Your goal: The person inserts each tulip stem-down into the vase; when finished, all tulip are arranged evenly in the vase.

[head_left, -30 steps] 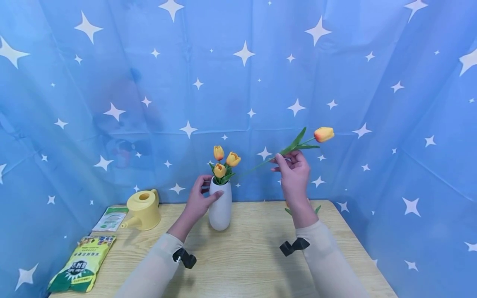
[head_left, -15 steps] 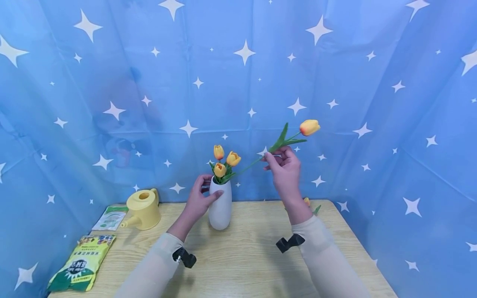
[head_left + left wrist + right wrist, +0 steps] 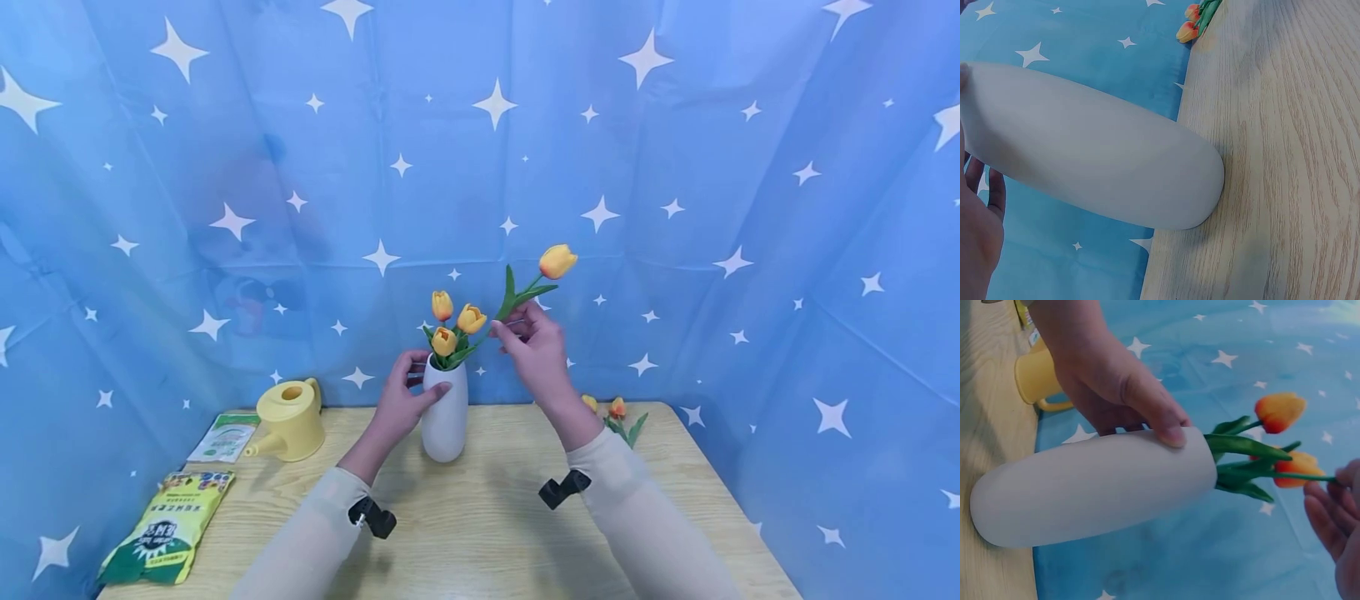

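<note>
A white vase [image 3: 445,425] stands upright on the table, holding several yellow-orange tulips [image 3: 444,342]. My left hand [image 3: 405,398] grips it near the rim, thumb across the front and fingers behind. Between the thumb and fingers of my right hand [image 3: 536,346], a single yellow-orange tulip [image 3: 558,262] is pinched by its green stem. This flower leans up to the right. In the right wrist view its stem [image 3: 1304,477] runs to the leaves at the vase mouth, where its lower end is hidden. The left wrist view is mostly filled by the vase's side [image 3: 1097,150].
At the back left of the wooden table [image 3: 480,533] are a yellow watering can [image 3: 288,425] and a flat green-white packet [image 3: 223,438]. A yellow-green bag [image 3: 168,525] lies nearer the front left. More tulips [image 3: 617,408] lie at the back right. A starry blue curtain [image 3: 480,183] hangs behind.
My right hand has moved left with the tulip, bringing the stem's lower end to the vase mouth. The tulips at the back right show more. My left hand keeps its grip on the vase.
</note>
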The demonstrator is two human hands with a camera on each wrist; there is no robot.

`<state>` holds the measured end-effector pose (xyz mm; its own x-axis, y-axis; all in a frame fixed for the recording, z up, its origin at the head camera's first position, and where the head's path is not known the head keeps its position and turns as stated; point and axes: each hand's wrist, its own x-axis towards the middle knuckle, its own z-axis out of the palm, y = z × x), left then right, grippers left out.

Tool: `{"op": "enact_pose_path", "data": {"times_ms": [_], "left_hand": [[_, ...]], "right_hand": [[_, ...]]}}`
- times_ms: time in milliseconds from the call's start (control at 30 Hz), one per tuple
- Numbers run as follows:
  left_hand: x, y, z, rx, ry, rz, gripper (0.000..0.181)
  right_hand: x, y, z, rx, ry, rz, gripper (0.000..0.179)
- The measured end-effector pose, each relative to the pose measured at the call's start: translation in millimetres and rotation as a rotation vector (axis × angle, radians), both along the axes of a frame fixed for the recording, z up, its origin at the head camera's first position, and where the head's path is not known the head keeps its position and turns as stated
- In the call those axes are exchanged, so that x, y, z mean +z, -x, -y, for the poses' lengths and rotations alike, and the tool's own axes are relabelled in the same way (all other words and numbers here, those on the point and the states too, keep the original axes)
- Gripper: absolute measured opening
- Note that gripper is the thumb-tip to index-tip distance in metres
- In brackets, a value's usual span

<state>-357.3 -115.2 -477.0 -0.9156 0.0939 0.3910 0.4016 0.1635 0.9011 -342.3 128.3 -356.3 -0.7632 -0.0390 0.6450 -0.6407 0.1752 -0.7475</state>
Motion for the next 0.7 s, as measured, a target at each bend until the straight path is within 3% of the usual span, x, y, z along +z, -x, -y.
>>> {"op": "enact_pose_path", "data": {"times_ms": [300, 700], "left_hand": [[-0.4, 0.2, -0.3, 0.007, 0.005, -0.003, 0.059], [0.0, 0.4, -0.5, 0.006, 0.008, -0.012, 0.06]], "right_hand": [[-10.0, -2.8, 9, -0.046, -0.141, 0.035, 0.013], [-25.8, 0.7, 18, -0.049, -0.209, 0.092, 0.013]]}}
